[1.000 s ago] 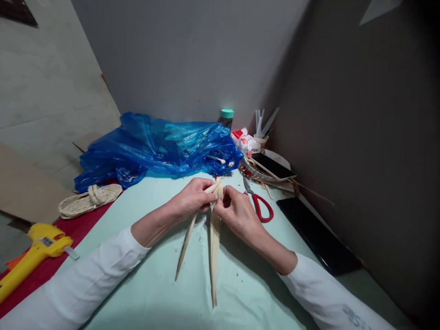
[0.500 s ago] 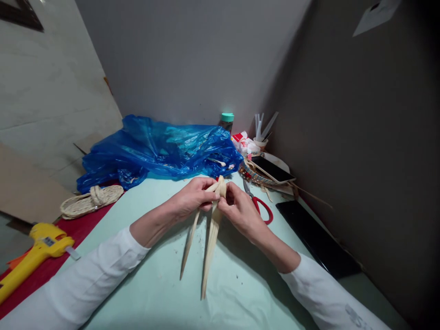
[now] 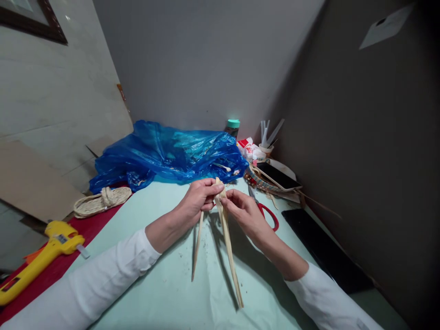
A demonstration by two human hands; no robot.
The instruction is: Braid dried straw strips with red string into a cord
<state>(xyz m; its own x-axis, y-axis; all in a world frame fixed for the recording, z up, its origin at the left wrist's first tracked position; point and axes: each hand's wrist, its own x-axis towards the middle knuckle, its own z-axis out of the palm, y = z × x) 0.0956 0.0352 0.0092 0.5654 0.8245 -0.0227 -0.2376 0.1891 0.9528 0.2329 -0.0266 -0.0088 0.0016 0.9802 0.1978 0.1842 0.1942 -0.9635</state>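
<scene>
Between my two hands is a pale, dried leaf strip (image 3: 228, 245), like corn husk, gathered or folded at its top. Two long tapering ends hang from it toward me, the thinner one on the left. My left hand (image 3: 197, 199) pinches the folded top between thumb and fingers. With thumb and index finger, my right hand (image 3: 242, 208) grips the strip just below and right of that fold. Fingers hide part of the fold. Red-handled scissors (image 3: 270, 217) lie just behind my right hand, partly covered by it.
A blue plastic bag (image 3: 168, 153) spreads along the back. At left are a woven straw sole-shaped piece (image 3: 103, 201) and a yellow glue gun (image 3: 41, 261). A round tray (image 3: 256, 178) bearing a phone (image 3: 278, 175) stands back right, near a black flat slab (image 3: 323, 250).
The longer hanging end has swung to the right and turned narrower edge-on. My left hand has shifted its pinch onto the top of the fold. The whole view has shifted slightly.
</scene>
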